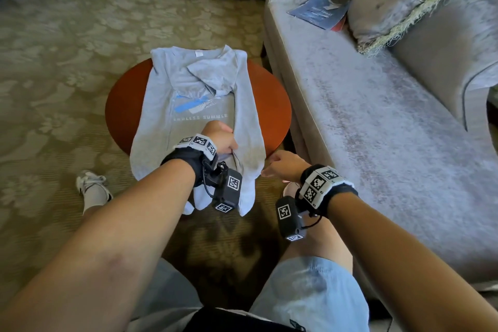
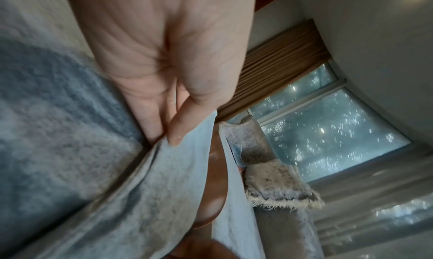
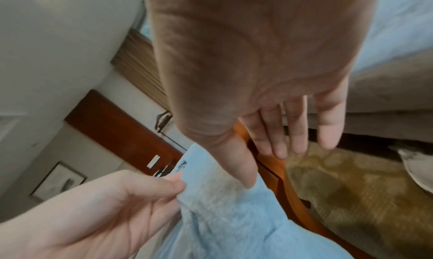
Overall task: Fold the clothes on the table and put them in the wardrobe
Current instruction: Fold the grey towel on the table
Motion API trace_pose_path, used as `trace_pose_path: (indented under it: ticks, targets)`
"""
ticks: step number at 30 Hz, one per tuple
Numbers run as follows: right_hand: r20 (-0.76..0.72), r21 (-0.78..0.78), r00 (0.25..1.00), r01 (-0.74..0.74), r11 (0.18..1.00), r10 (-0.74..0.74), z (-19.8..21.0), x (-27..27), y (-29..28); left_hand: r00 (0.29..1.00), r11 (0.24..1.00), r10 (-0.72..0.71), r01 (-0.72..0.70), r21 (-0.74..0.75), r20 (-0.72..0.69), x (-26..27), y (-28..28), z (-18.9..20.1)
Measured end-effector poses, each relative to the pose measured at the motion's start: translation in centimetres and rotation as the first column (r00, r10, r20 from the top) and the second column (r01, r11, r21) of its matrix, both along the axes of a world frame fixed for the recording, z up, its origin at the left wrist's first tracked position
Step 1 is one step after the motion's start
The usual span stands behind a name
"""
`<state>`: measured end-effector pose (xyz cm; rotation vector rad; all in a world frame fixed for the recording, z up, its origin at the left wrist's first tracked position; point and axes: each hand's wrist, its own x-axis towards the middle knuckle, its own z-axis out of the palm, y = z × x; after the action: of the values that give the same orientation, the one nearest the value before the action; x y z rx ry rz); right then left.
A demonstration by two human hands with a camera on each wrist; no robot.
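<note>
While the grey shirt (image 1: 194,105) lies spread on the round wooden surface (image 1: 272,100) at the centre of the head view, the left hand (image 1: 219,140) pinches its folded right edge; the right hand (image 1: 283,163), fingers relaxed and straight, hovers beside the shirt's lower right edge.

sofa (image 1: 377,116) crowds table (image 1: 272,94) on the right w/ narrow gap; left side open carpet (image 1: 54,75).
</note>
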<state>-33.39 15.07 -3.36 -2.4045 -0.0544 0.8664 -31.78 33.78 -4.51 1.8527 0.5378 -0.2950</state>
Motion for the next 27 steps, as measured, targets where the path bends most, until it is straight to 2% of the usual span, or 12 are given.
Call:
trace_pose_path:
  ticks: [3, 5, 7, 9, 13, 15, 23, 27]
  targets:
    - [-0.035, 0.060, 0.999, 0.008, 0.998, -0.006, -0.7, -0.2, 0.3, 0.999, 0.991, 0.053, -0.052, -0.124, 0.003, -0.3, 0.1, 0.5]
    - [-0.131, 0.121, 0.991, 0.054, 0.991, -0.038, -1.4, -0.5, 0.2, 1.000, 0.989, 0.030, -0.029, -0.148, 0.006, -0.4, 0.1, 0.3]
    - [-0.295, 0.207, 0.947, 0.192, 0.959, -0.126, -1.6, -0.5, -0.1, 0.999, 0.997, -0.035, 0.036, -0.074, 0.012, -0.4, 0.6, 0.3]
    - [-0.345, 0.217, 0.928, 0.225, 0.950, -0.141, -1.0, -0.1, -0.7, 0.999, 0.999, -0.031, 0.031, 0.012, 0.007, 0.0, 1.7, 0.3]
    - [-0.255, 0.174, 0.945, 0.254, 0.951, -0.206, 1.1, 1.9, -0.4, 0.994, 0.994, 0.112, -0.112, -0.016, 0.013, 1.2, 4.6, 1.3]
    - [-0.213, 0.194, 0.942, 0.301, 0.934, -0.259, 1.4, 3.2, 0.7, 0.990, 0.991, 0.135, -0.135, -0.002, 0.029, 1.9, 5.9, 1.7]
    - [-0.022, 0.273, 0.911, 0.401, 0.875, -0.411, 0.5, 11.0, 6.6, 0.976, 0.956, 0.204, -0.215, 0.202, 0.074, 5.2, 14.4, 2.1]
    - [0.084, 0.234, 0.876, 0.445, 0.864, -0.474, -0.9, 14.8, 8.3, 0.961, 0.952, 0.268, -0.274, 0.135, 0.065, 7.7, 18.4, 2.0]
